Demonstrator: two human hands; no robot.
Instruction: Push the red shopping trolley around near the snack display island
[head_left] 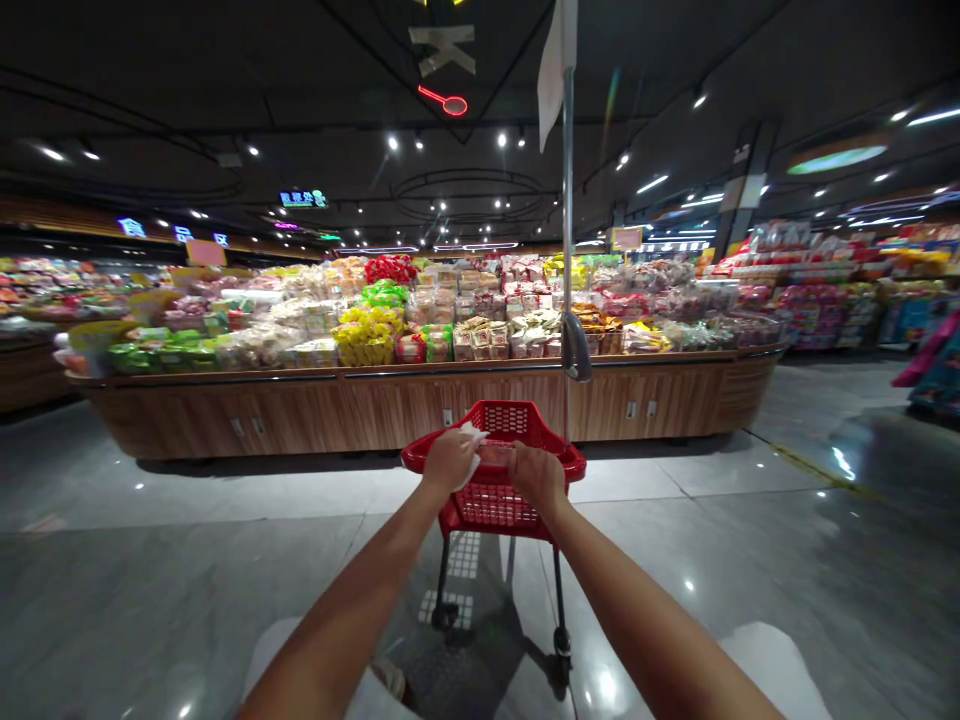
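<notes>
A red plastic shopping cart point(501, 505) stands right in front of me, facing a long display counter. My left hand point(447, 460) is closed at the left part of the cart's handle, with a crumpled white tissue point(466, 470) held in it. Some of the tissue sticks out above and below the fingers. On the right part of the handle point(493, 454), my right hand point(537, 476) is wrapped round the bar. Little of the basket's inside shows behind the hands.
A wood-panelled counter point(300, 412) heaped with packaged foods point(484, 335) runs across ahead. A metal pole point(568, 220) with a grey grip rises near the cart's right. Stocked shelves point(817, 300) stand at right. Shiny grey tile floor point(225, 560) surrounds the cart.
</notes>
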